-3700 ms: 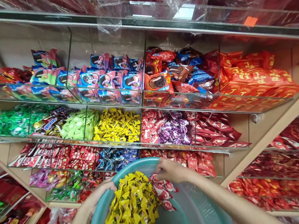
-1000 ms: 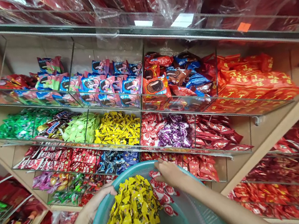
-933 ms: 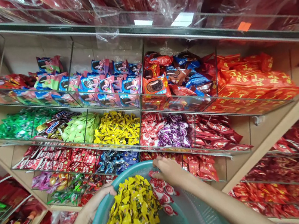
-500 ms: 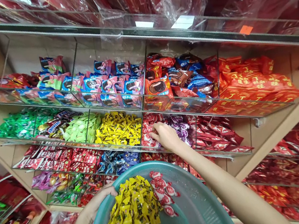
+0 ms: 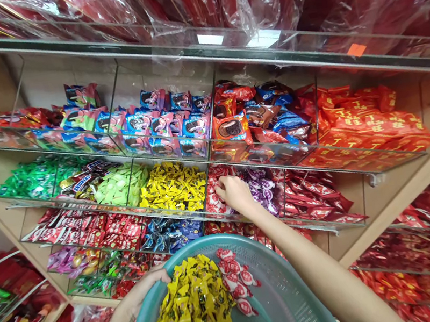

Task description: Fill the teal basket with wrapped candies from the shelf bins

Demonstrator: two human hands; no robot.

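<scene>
My left hand (image 5: 152, 281) grips the left rim of a teal plastic basket (image 5: 286, 275). A heap of yellow-wrapped candies (image 5: 193, 306) fills its left side, with several red-and-white candies (image 5: 237, 280) beside them. Above the basket, my right hand (image 5: 234, 193) reaches into a shelf compartment of red-and-white candies (image 5: 213, 196). Its fingers are curled together at the candies, and whatever they hold is too small to make out. Purple-wrapped candies (image 5: 262, 189) lie just right of this hand, and a compartment of yellow candies (image 5: 174, 186) is to its left.
Clear shelf edges (image 5: 280, 159) and upright dividers surround the compartments. Cookie packs (image 5: 229, 126) lie on the shelf above, orange packets (image 5: 371, 114) at the right. Green candies (image 5: 34, 179) and chocolate bars (image 5: 82, 183) are at the left. Plastic-wrapped red items (image 5: 198, 0) hang over the top.
My right hand has shifted slightly left and its fingers are more curled at the red-and-white candies. My left hand keeps its hold on the basket. The shelves sit slightly lower in view.
</scene>
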